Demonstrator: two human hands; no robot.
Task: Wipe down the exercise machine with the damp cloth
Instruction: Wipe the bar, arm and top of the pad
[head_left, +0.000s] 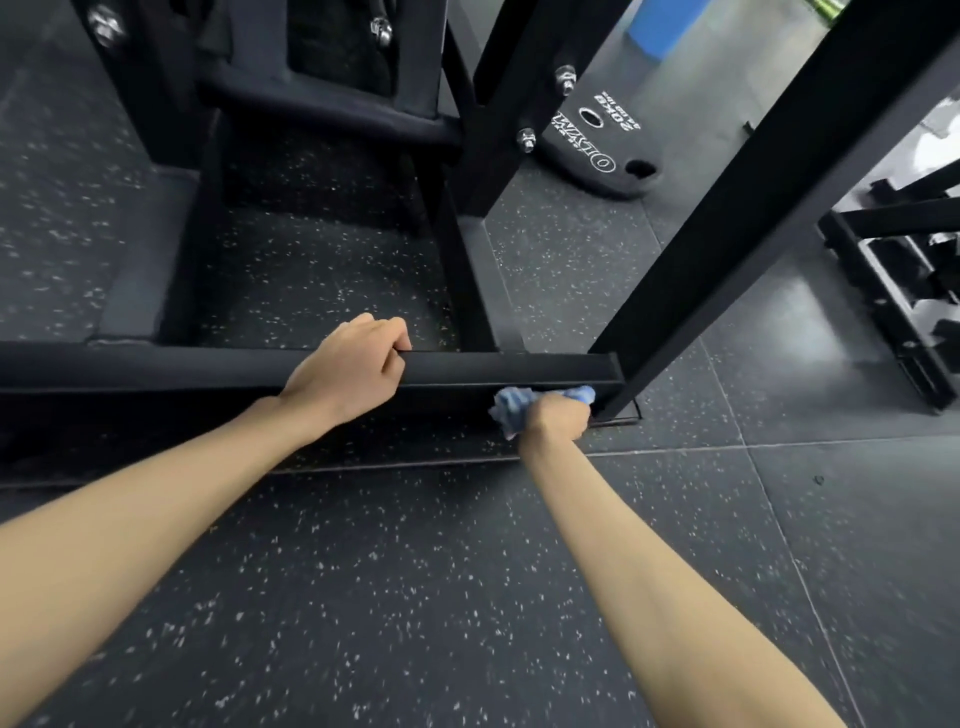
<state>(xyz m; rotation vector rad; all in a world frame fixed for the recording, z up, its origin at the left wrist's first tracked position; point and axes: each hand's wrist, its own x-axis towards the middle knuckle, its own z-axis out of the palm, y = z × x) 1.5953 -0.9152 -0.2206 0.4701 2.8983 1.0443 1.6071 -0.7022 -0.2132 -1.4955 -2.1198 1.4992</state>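
Bunching crumpled blue cloth (519, 408), right hand (558, 415) rubs matte bar (493, 369); left hand (348, 371) clasps it.

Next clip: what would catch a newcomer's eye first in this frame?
Two bare forearms reach in from the bottom edge. The right hand grips a bunched blue cloth against the near face of a low black frame bar, close to where a slanted upright meets it. The left hand curls over the bar's top, and a black weight plate rests on the speckled floor behind.
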